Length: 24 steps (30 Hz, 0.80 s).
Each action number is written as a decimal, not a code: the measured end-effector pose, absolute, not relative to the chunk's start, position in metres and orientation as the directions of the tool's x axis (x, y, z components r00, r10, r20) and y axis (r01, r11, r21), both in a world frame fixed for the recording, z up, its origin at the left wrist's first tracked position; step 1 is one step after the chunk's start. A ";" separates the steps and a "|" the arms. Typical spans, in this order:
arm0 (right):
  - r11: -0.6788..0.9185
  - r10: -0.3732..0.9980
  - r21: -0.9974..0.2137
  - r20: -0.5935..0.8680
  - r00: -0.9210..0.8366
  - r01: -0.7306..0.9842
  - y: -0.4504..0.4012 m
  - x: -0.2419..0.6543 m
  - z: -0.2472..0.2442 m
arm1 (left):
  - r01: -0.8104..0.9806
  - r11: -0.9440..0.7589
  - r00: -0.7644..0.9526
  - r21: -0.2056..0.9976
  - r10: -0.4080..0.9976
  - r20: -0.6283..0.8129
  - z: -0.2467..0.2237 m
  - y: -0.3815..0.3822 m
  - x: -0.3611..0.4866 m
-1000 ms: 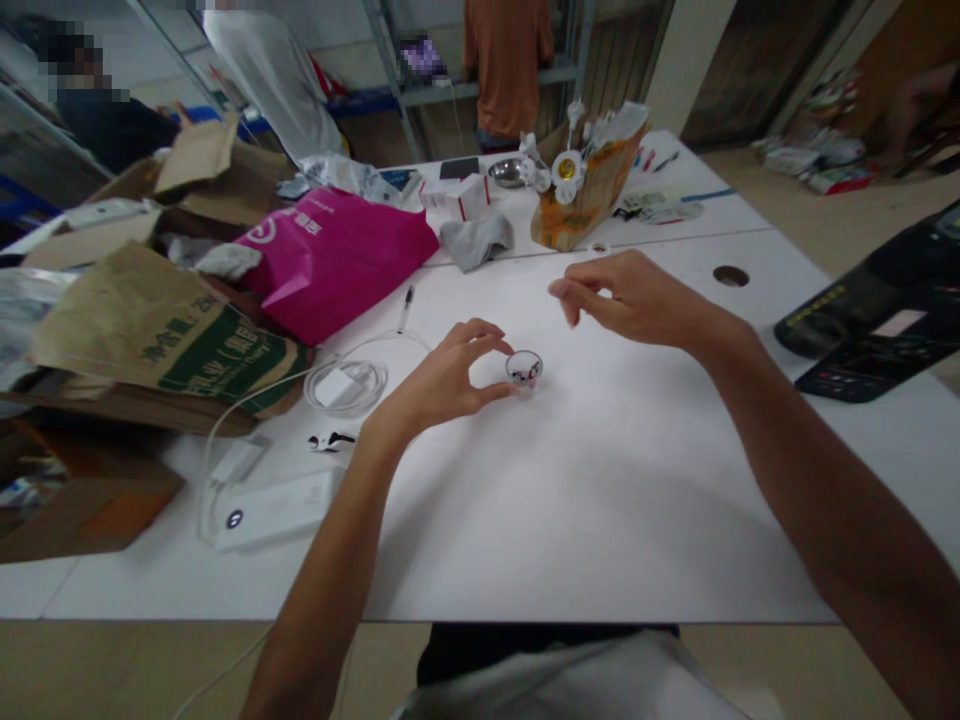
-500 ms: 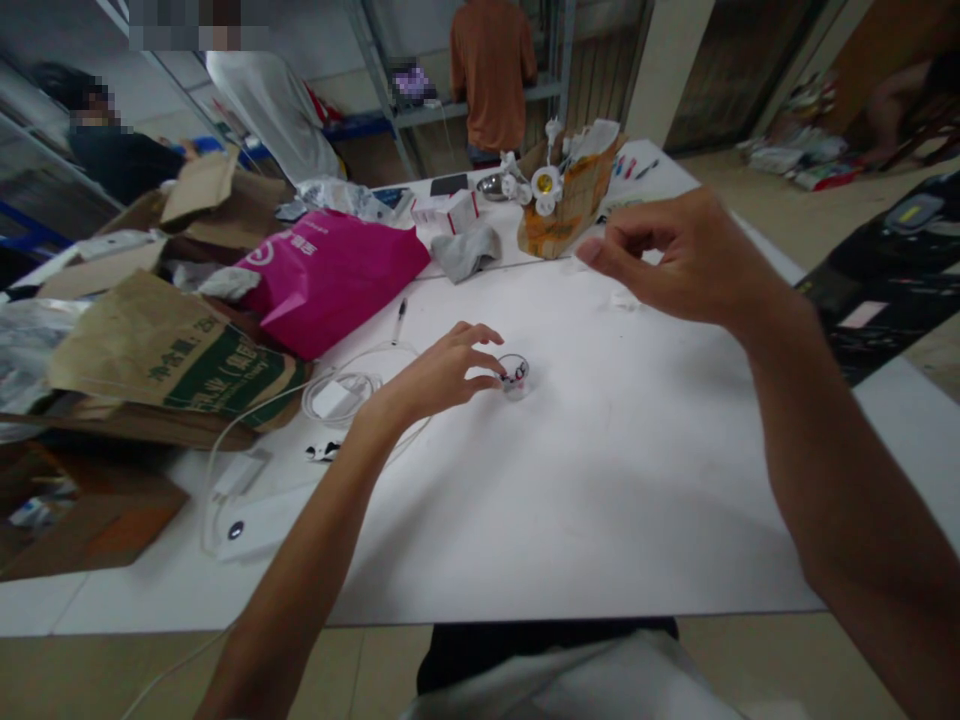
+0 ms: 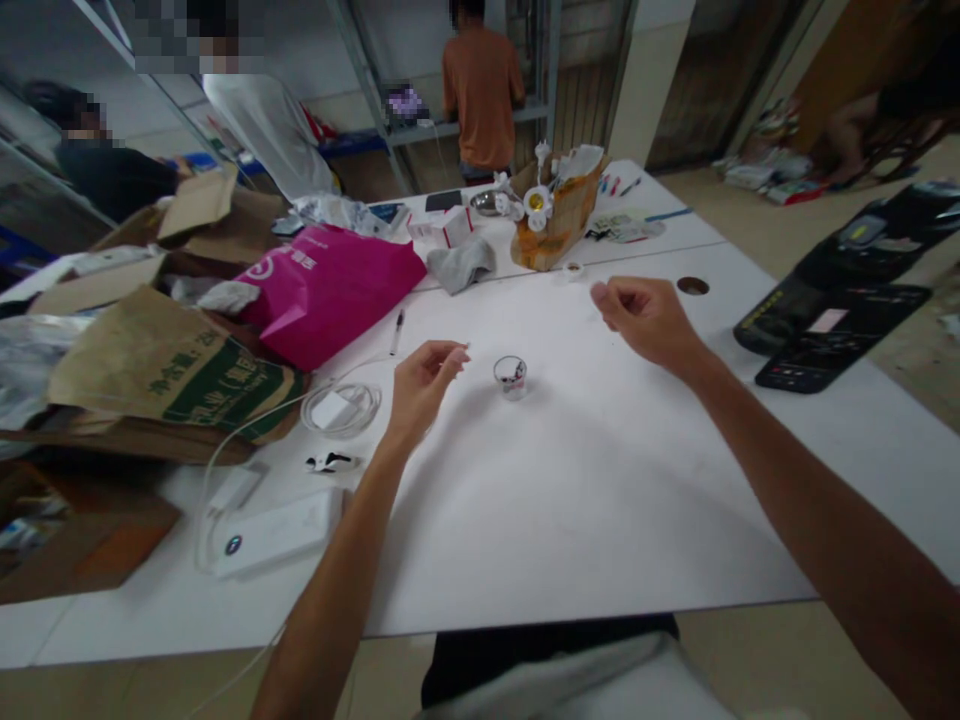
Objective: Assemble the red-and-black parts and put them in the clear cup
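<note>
A small clear cup (image 3: 511,380) with dark and red markings stands upright on the white table (image 3: 585,520), between my two hands. Left of the cup, apart from it, my left hand (image 3: 429,385) is held above the table with its fingers drawn together; whether something small is between the fingertips cannot be made out. To the cup's right and farther back, my right hand (image 3: 637,318) is closed, thumb against curled fingers, and whatever it may hold is hidden. A small white ring-like piece (image 3: 573,271) lies beyond my right hand.
Coiled white cable (image 3: 341,410), a white power bank (image 3: 277,532) and a pen (image 3: 397,332) lie left. Behind them are a pink bag (image 3: 337,290) and cardboard boxes. A black stand with a phone (image 3: 840,335) is at right. Several people are in the background.
My left hand has drawn back left from the cup, its fingers now closed together. My right hand has moved lower and its fingers are curled tighter. The view has shifted slightly.
</note>
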State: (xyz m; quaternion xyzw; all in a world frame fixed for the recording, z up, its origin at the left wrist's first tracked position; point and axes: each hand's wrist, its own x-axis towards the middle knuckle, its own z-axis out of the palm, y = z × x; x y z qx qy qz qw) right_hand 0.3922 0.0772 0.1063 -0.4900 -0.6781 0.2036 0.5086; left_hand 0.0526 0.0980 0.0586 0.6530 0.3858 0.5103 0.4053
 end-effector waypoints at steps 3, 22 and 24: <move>0.239 0.964 -0.968 0.246 0.098 0.079 0.073 0.380 0.059 | -0.233 -0.174 0.087 0.957 0.976 0.198 0.041 0.091 0.063; -0.064 0.996 -0.920 -0.033 -0.085 -0.386 0.060 0.386 0.013 | -0.523 0.315 0.221 0.792 0.947 -0.231 0.032 0.077 0.067; -0.066 0.995 -0.924 -0.035 -0.090 -0.378 0.060 0.386 0.014 | -0.525 0.326 0.232 0.786 0.944 -0.236 0.031 0.078 0.067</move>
